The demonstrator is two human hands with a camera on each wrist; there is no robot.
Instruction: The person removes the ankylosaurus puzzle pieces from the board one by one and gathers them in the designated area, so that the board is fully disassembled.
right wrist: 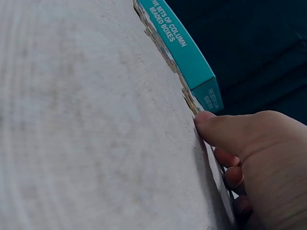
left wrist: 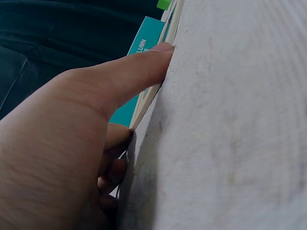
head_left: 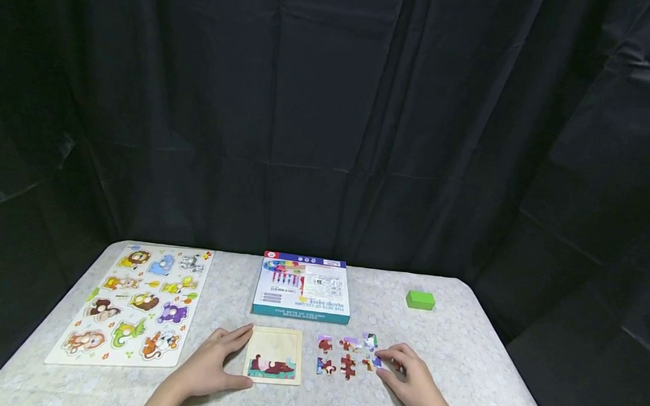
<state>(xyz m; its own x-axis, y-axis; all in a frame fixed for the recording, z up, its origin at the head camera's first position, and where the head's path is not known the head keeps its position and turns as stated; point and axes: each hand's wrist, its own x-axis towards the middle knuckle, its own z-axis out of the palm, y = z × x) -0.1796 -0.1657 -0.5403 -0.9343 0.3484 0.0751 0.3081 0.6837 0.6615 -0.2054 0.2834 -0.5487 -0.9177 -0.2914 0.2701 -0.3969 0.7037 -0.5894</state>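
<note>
A small wooden puzzle tray lies on the table, its lower part filled with brown, pink and green puzzle pieces. My left hand holds the tray by its left side, thumb at the near edge and a finger at the far corner. In the left wrist view the thumb rests against the wooden rim. Right of the tray several loose jigsaw pieces lie in two rows. At the near right end of these, my right hand pinches a jigsaw piece between thumb and fingers; the piece is still on the table.
Behind the tray lies a flat white and teal box. A large animal puzzle board covers the left of the table. Toward the back right sits a green block. Black cloth hangs behind the table.
</note>
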